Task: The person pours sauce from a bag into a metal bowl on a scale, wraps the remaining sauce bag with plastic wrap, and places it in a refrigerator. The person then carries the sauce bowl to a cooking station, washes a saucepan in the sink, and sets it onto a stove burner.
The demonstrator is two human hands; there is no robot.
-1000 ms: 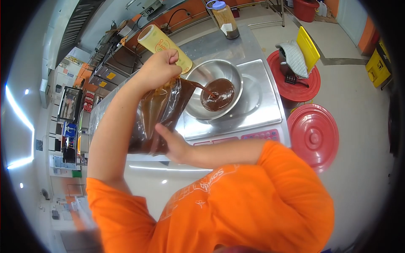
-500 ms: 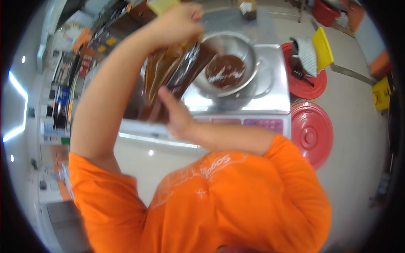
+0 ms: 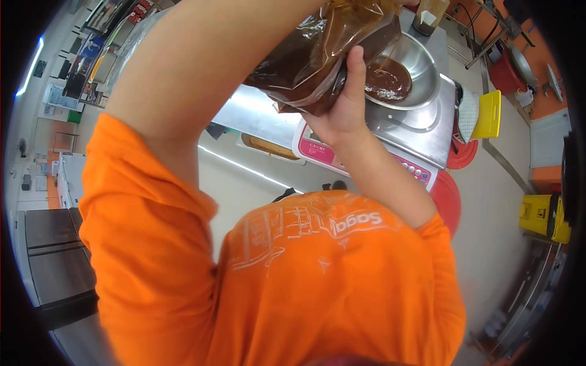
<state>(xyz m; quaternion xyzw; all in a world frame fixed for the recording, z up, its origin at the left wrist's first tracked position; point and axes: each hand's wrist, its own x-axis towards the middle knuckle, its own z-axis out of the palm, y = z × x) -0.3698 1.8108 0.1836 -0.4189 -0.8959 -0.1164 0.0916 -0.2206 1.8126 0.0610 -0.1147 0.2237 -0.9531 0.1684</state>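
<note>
Has raised the clear plastic bag of dark-brown liquid (image 3: 305,58) at twelve o'clock, higher in view than a second ago. Shows the round stainless-steel bowl (image 3: 427,76) shifted from near twelve to between one and two o'clock. Clasps the bag's lower end from below with the right hand (image 3: 342,116), thumb pointing up, rather than toward ten o'clock as before. Reaches to the top edge with the left hand (image 3: 410,2), fully seen earlier, now a mere sliver; cannot tell how its grip stands. Creases glossily along the film, amber above, almost black lower down. Trails a thin brown thread toward the smooth, shiny brown pool (image 3: 394,84) inside the bowl. Shows the bowl standing on the flat, reflective steel pan (image 3: 421,129) of a pink-and-white scale (image 3: 320,152), with a round red plastic lid (image 3: 448,198) at three o'clock.
</note>
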